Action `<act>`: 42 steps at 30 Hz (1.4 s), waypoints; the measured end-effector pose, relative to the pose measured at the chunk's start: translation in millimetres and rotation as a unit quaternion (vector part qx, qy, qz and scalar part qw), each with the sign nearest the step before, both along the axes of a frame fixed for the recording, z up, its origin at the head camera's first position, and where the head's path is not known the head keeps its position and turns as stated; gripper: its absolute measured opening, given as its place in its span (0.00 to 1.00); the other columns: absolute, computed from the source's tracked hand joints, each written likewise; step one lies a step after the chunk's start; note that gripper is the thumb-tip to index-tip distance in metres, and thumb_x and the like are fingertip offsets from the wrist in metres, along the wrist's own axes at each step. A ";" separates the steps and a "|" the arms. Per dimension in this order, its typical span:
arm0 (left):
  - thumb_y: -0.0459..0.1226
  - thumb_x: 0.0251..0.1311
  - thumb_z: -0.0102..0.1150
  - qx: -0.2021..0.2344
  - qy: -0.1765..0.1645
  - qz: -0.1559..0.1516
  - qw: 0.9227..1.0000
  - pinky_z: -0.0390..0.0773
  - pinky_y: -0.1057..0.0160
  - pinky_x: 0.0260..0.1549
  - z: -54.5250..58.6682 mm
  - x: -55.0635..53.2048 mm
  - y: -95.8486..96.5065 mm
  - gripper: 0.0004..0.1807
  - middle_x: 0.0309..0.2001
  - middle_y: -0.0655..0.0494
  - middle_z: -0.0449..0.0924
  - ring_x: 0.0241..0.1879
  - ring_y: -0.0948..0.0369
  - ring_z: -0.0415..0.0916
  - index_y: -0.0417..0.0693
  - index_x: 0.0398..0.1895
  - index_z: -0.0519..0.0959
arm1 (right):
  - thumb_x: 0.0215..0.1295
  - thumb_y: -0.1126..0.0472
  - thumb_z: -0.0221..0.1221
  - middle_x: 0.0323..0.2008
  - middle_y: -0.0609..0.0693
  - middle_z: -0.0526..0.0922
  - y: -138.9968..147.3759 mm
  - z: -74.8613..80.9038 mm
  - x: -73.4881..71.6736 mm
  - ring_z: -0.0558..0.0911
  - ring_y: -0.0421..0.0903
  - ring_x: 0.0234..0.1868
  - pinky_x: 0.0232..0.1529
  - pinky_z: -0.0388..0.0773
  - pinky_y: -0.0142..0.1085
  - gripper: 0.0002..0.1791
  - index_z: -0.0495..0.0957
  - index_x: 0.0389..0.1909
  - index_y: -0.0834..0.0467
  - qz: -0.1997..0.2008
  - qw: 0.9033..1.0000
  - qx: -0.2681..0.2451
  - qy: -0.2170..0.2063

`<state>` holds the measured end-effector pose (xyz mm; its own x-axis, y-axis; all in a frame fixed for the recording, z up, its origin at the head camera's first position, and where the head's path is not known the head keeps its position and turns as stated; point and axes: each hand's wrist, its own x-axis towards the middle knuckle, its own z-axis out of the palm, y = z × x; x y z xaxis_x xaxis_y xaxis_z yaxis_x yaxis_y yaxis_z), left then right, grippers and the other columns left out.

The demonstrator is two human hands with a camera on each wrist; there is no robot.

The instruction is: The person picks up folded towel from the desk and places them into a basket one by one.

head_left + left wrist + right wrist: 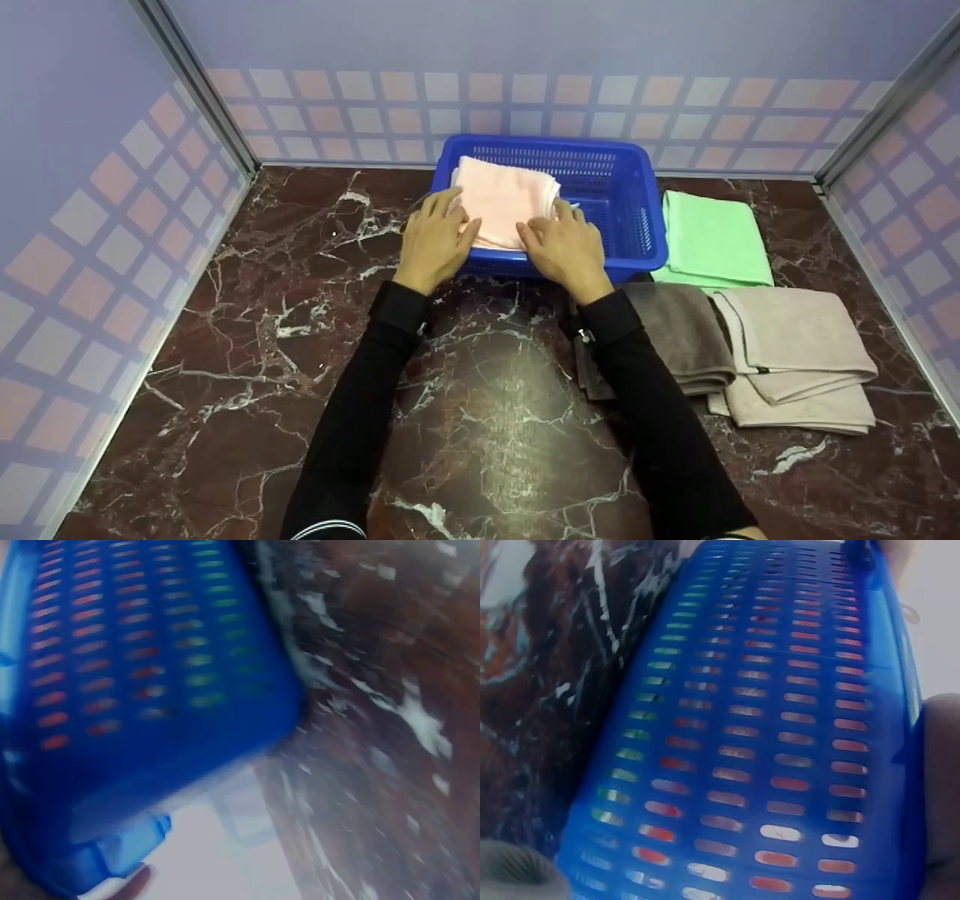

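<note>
A folded pale pink towel (504, 201) lies in the left part of a blue slotted plastic basket (651, 214). My left hand (435, 238) grips the towel's near left side, its thumb over the cloth and its fingers at the left edge. At the near right side my right hand (568, 244) pinches the towel, with the fingers down at its right edge. Pale cloth edges peek out beside and under it. Both wrist views show mostly the basket's front wall (780, 720), with pink, white and green showing through its slots; the fingertips are largely hidden there.
To the basket's right lies a folded green towel (716, 236). Nearer are a folded dark grey towel (679, 337), partly behind the right sleeve, and folded beige towels (802, 337). Patterned panels (525, 45) enclose the dark marbled table (315, 315) at the back and sides.
</note>
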<state>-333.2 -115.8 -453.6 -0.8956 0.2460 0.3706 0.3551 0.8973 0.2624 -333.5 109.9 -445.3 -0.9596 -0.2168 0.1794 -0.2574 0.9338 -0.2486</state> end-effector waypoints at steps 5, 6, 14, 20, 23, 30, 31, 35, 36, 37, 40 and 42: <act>0.58 0.77 0.40 -0.037 0.045 -0.055 0.997 0.55 0.40 0.76 -6.0 0.7 -3.1 0.27 0.67 0.54 0.79 0.72 0.48 0.68 0.53 0.56 0.83 | 0.77 0.41 0.49 0.70 0.58 0.72 4.2 -1.1 1.5 0.76 0.63 0.64 0.60 0.75 0.58 0.26 0.83 0.60 0.52 0.025 0.997 -0.042 0.060; 0.59 0.76 0.41 -0.047 0.052 -0.062 0.996 0.56 0.40 0.76 -7.0 1.4 -3.3 0.27 0.64 0.53 0.81 0.71 0.47 0.70 0.55 0.56 0.84 | 0.77 0.42 0.51 0.69 0.57 0.74 5.7 -0.5 2.2 0.76 0.63 0.63 0.61 0.74 0.58 0.25 0.83 0.61 0.52 0.034 0.996 -0.051 0.068; 0.60 0.77 0.40 -0.151 0.137 -0.157 0.966 0.75 0.49 0.56 -12.1 7.9 5.6 0.28 0.46 0.50 0.81 0.51 0.49 0.77 0.50 0.50 0.81 | 0.74 0.44 0.58 0.59 0.56 0.80 23.8 15.9 14.4 0.80 0.58 0.58 0.54 0.78 0.57 0.25 0.83 0.61 0.56 0.067 0.987 -0.109 0.093; 0.60 0.76 0.42 -0.145 0.144 -0.167 0.964 0.76 0.51 0.46 -15.8 10.0 6.9 0.26 0.41 0.49 0.78 0.44 0.49 0.75 0.50 0.45 0.79 | 0.72 0.48 0.62 0.50 0.56 0.83 41.8 19.8 28.6 0.82 0.56 0.49 0.46 0.80 0.54 0.20 0.85 0.56 0.56 0.074 0.980 -0.137 0.128; 0.60 0.76 0.43 -0.145 0.135 -0.159 0.967 0.76 0.51 0.44 -15.8 11.8 7.4 0.25 0.41 0.49 0.78 0.44 0.49 0.75 0.51 0.45 0.79 | 0.71 0.50 0.63 0.46 0.57 0.83 59.5 19.8 40.8 0.81 0.57 0.46 0.44 0.80 0.53 0.19 0.85 0.55 0.56 0.086 0.980 -0.127 0.126; 0.62 0.76 0.41 -0.158 0.120 -0.152 0.968 0.77 0.52 0.42 -15.5 13.8 14.7 0.26 0.42 0.49 0.78 0.44 0.49 0.75 0.52 0.45 0.78 | 0.57 0.64 0.74 0.44 0.54 0.85 140.0 12.6 81.0 0.81 0.54 0.46 0.50 0.81 0.53 0.16 0.86 0.47 0.59 0.186 0.973 -0.102 0.095; 0.62 0.76 0.41 -0.158 0.120 -0.152 0.968 0.78 0.52 0.42 -15.5 13.6 15.6 0.26 0.42 0.50 0.78 0.44 0.49 0.75 0.52 0.45 0.78 | 0.53 0.67 0.75 0.44 0.54 0.85 152.5 10.4 85.9 0.82 0.53 0.47 0.51 0.81 0.53 0.17 0.86 0.45 0.59 0.198 0.971 -0.095 0.092; 0.61 0.76 0.42 -0.156 0.119 -0.147 0.969 0.78 0.52 0.39 -13.5 13.8 16.0 0.26 0.41 0.50 0.78 0.43 0.49 0.75 0.51 0.44 0.78 | 0.45 0.69 0.78 0.48 0.55 0.87 187.5 0.1 97.4 0.83 0.56 0.51 0.55 0.80 0.56 0.25 0.87 0.49 0.57 0.206 0.976 -0.059 0.041; 0.61 0.76 0.42 -0.156 0.115 -0.146 0.970 0.78 0.52 0.39 -13.1 14.0 15.4 0.26 0.41 0.50 0.78 0.43 0.49 0.75 0.52 0.44 0.78 | 0.45 0.67 0.79 0.49 0.56 0.86 191.9 -2.6 98.5 0.83 0.57 0.52 0.56 0.79 0.57 0.27 0.87 0.51 0.57 0.202 0.978 -0.043 0.017; 0.61 0.76 0.42 -0.156 0.111 -0.145 0.971 0.77 0.52 0.39 -12.7 14.2 14.7 0.26 0.41 0.50 0.78 0.43 0.49 0.75 0.52 0.45 0.78 | 0.46 0.64 0.79 0.51 0.57 0.86 194.3 -5.4 98.5 0.83 0.59 0.53 0.56 0.79 0.58 0.29 0.87 0.53 0.56 0.200 0.979 -0.028 -0.006; 0.61 0.76 0.41 -0.154 0.096 -0.146 0.972 0.77 0.52 0.41 -11.6 14.3 12.7 0.26 0.41 0.50 0.78 0.43 0.50 0.75 0.53 0.46 0.79 | 0.47 0.60 0.80 0.56 0.59 0.84 195.5 -12.2 96.1 0.82 0.63 0.58 0.58 0.77 0.61 0.33 0.85 0.58 0.56 0.200 0.978 0.009 -0.050; 0.62 0.77 0.40 -0.151 0.092 -0.147 0.973 0.77 0.52 0.42 -10.6 13.8 11.8 0.26 0.42 0.50 0.78 0.44 0.50 0.75 0.53 0.46 0.79 | 0.46 0.59 0.80 0.56 0.58 0.84 192.5 -15.4 93.3 0.81 0.63 0.58 0.58 0.77 0.62 0.33 0.86 0.57 0.55 0.207 0.977 0.024 -0.049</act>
<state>-319.4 -103.9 -464.2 -0.6960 0.6034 0.3892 0.6234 0.7768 -0.0893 -240.2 302.5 -460.7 -0.8004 -0.5954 0.0704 -0.5921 0.7665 -0.2489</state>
